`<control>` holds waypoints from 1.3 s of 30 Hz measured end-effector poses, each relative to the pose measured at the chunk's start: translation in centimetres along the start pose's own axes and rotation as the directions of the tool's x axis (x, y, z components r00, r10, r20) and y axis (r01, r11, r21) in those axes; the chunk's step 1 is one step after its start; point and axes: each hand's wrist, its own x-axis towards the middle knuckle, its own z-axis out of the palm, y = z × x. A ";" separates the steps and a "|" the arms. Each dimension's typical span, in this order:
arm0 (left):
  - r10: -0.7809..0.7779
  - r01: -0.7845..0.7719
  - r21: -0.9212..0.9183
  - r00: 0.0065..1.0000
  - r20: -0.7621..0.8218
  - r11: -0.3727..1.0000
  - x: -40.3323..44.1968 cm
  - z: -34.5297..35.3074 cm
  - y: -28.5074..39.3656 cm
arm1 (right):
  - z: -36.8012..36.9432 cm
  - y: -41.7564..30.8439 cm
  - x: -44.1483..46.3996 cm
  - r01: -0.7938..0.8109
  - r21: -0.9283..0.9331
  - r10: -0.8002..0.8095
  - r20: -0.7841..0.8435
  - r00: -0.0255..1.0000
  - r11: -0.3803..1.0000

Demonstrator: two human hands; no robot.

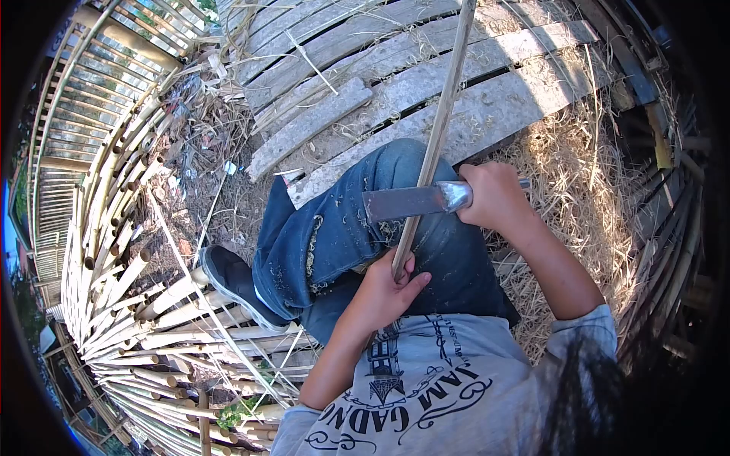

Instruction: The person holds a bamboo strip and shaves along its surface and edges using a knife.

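My left hand (391, 292) is closed around the lower end of a long, thin bamboo strip (441, 114), which slants up past my knee and out of the top of the view. In my right hand (494, 196) is the handle of a knife (403, 204) with a broad, square-ended blade and a shiny metal collar. The blade lies across the strip just above my left hand, over my jeans (334, 220). Whether its edge bites into the strip I cannot tell. Small shavings cling to the jeans.
Weathered planks (494, 106) lie ahead of my knees. Pale shavings (563, 205) cover the ground at the right. Many cut bamboo poles (175, 365) are stacked at the left, near my shoe (232, 281). A slatted bamboo fence (99, 99) stands at the upper left.
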 end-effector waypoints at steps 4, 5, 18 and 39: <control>0.009 -0.008 0.034 1.000 -0.015 0.999 -0.3 0.2 -0.3 | 0.6 -0.2 -0.3 -0.006 0.031 0.008 -0.065 0.998 0.999; -0.005 0.006 0.044 1.000 -0.021 0.999 -0.6 0.1 -0.4 | 0.8 -0.1 -0.2 -0.090 0.136 0.100 -0.069 0.993 0.987; -0.101 0.101 0.050 0.995 -0.013 0.994 -7.5 -0.3 -2.7 | 1.6 -0.7 0.1 -0.263 0.212 0.290 -0.106 0.951 0.941; -0.170 0.191 0.169 0.977 -0.128 0.967 -7.4 -0.4 -1.2 | 0.3 -0.5 -0.4 -0.046 0.059 0.050 -0.056 0.997 0.997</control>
